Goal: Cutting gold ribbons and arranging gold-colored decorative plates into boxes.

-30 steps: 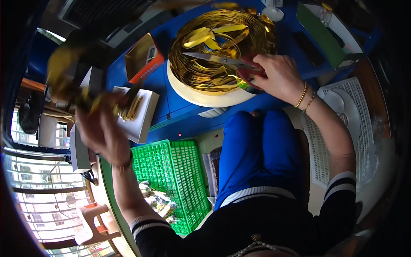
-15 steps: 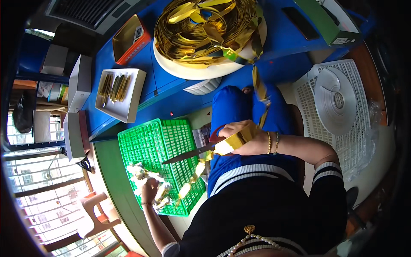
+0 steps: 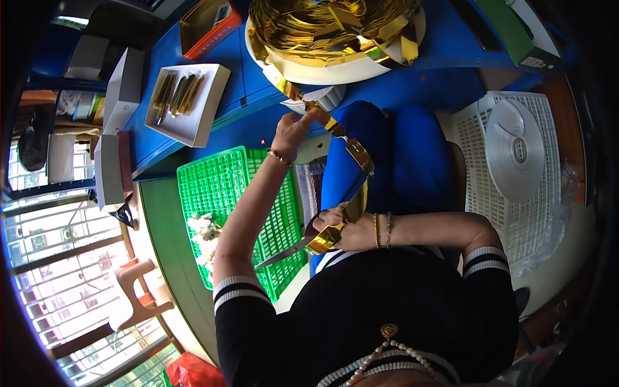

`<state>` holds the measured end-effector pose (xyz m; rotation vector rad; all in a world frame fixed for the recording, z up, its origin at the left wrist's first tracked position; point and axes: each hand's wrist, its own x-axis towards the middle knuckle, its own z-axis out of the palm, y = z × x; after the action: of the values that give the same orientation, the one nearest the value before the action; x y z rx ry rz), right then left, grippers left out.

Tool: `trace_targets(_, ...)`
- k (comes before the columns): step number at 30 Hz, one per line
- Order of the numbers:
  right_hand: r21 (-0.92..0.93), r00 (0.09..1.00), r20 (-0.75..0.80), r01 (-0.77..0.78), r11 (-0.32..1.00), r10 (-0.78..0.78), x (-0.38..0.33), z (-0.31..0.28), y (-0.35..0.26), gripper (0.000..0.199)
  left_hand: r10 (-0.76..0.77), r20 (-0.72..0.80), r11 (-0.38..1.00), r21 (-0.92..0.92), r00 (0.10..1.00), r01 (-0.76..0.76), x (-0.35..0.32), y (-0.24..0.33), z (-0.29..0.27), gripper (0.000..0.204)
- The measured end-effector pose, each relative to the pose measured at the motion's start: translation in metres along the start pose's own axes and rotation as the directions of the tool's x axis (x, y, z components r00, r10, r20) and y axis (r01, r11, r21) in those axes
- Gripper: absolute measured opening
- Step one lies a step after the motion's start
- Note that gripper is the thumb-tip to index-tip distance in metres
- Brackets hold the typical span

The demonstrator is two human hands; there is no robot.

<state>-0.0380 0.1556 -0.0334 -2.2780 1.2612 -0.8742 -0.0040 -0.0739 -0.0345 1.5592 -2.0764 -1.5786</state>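
Observation:
A large coil of shiny gold strip lies on a round white tray. From it a crimped gold ribbon runs down past my left hand, which pinches it just below the tray's edge. Over my lap, my right hand is closed around scissors with a dark red handle, together with the strip's lower folded end. The long blade points left. Beside my left forearm stands a green plastic basket, with silvery and gold pieces inside, partly hidden by the arm.
On the blue table are a white box of gold strips, an orange box and a green box. At right, a white basket carries a white coiled roll. A plastic stool stands left.
My left hand has left the basket's pieces and reached up to the ribbon below the tray. My right hand, with scissors and strip, has moved slightly lower and left. The whole view has shifted.

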Motion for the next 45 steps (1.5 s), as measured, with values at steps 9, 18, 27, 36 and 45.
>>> trace_targets(9, -0.13, 0.961, -0.013, 0.274, 0.953, -0.278, -0.006, 0.065, 0.01, 0.012, -0.078, 0.306, 0.733, -0.627, 0.949, 0.262, 0.015, -0.018, 0.024, 0.028)
trace_targets(18, 0.398, 0.914, 0.321, -0.368, 0.84, 0.248, 0.017, 0.009, 0.014, 0.021, 0.175, 0.221, 0.582, -0.809, 0.959, 0.08, -0.025, 0.059, -0.052, 0.018)
trace_targets(27, 0.629, 0.592, 0.753, -0.775, -0.051, 0.286, 0.019, -0.002, 0.036, 0.022, 0.208, -0.256, 0.635, -0.699, 0.944, -0.329, -0.043, 0.15, -0.175, 0.017)
trace_targets(36, 0.923, 0.846, 0.381, -0.374, -0.094, 0.374, -0.048, -0.062, 0.046, 0.034, 0.194, 0.22, 0.849, -0.527, 0.956, -0.051, -0.055, 0.045, -0.123, 0.019)
trace_targets(45, 0.785, 0.784, 0.458, -0.578, 0.223, 0.42, -0.001, -0.09, 0.073, 0.026, 0.121, 0.276, 0.882, -0.47, 0.953, 0.025, -0.061, 0.003, -0.082, 0.022)
